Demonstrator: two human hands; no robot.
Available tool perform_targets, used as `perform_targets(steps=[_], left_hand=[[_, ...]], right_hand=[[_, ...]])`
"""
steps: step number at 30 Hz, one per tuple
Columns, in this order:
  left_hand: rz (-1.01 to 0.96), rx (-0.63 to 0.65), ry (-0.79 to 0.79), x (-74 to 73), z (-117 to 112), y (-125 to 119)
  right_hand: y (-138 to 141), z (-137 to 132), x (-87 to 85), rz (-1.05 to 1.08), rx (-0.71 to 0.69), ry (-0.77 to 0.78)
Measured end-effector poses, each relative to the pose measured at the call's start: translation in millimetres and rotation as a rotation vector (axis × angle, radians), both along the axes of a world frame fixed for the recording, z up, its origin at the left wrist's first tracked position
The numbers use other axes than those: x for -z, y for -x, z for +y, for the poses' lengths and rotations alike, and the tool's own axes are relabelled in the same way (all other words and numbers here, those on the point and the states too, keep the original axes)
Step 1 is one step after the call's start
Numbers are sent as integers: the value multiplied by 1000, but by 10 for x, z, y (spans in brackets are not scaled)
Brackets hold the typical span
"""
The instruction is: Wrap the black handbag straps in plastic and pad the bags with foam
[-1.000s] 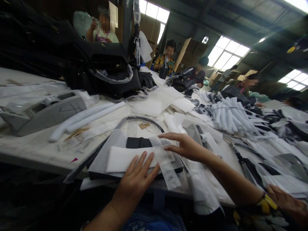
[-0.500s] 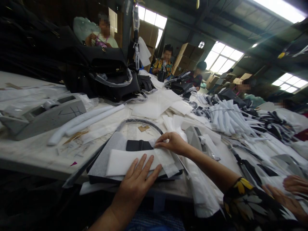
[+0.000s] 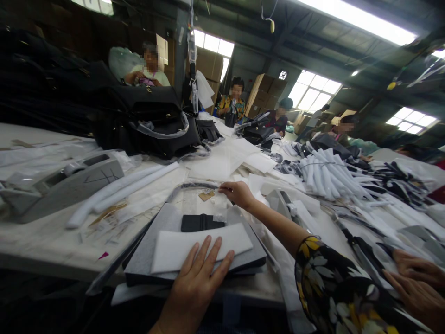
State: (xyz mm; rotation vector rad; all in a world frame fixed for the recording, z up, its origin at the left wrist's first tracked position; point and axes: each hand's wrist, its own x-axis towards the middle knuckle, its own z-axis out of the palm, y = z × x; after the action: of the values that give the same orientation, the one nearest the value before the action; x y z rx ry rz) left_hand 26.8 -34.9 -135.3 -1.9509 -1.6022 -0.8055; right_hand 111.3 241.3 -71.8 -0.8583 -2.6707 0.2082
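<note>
My left hand (image 3: 201, 283) lies flat with fingers spread on a white foam sheet (image 3: 167, 250). Beneath the foam is a dark bag (image 3: 239, 266) covered by grey-white tissue paper (image 3: 146, 253), and a black strap tab (image 3: 194, 223) shows just beyond the foam. My right hand (image 3: 239, 195), in a floral sleeve, is pinched near the bag's wrapped handle (image 3: 194, 184). A thin clear plastic piece (image 3: 219, 206) hangs from its fingertips; its outline is faint.
White foam tubes (image 3: 114, 195) and a grey tape dispenser (image 3: 69, 185) lie at left. Black bags (image 3: 149, 116) are piled behind. Bundled white tubes (image 3: 323, 171) lie at right, near a co-worker's hands (image 3: 413, 273). Other people sit farther along the table.
My right hand has moved up and away from the foam, carrying the clear plastic off its right end. My left hand stays on the foam. The view has tilted up slightly.
</note>
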Motion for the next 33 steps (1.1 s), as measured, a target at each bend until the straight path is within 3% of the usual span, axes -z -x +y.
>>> perform_targets(steps=[4,10,17,21,26,29,33], left_hand=[[-14,2,-25,24,15,-2],[54,-13,19,10,1,26],[86,-3,21,3,-11,43],[101,-9,58,7,-24,38],[98,-12,69,-33,-32,35],[85,-9,55,-61,-33,37],[143,13,64,-82,-35,55]], right_hand=[[-8,127,20,-30,-40,14],[7,220,42,-15,-32,-116],[-96,135,-54,16,-141,-230],[-311,-124,-248,48,-267,-270],[-627,-651,-434,204,-433,-358],[-798,-986,-431,168,-473,-374],[-980,-1343,-300,137,-465,-358]])
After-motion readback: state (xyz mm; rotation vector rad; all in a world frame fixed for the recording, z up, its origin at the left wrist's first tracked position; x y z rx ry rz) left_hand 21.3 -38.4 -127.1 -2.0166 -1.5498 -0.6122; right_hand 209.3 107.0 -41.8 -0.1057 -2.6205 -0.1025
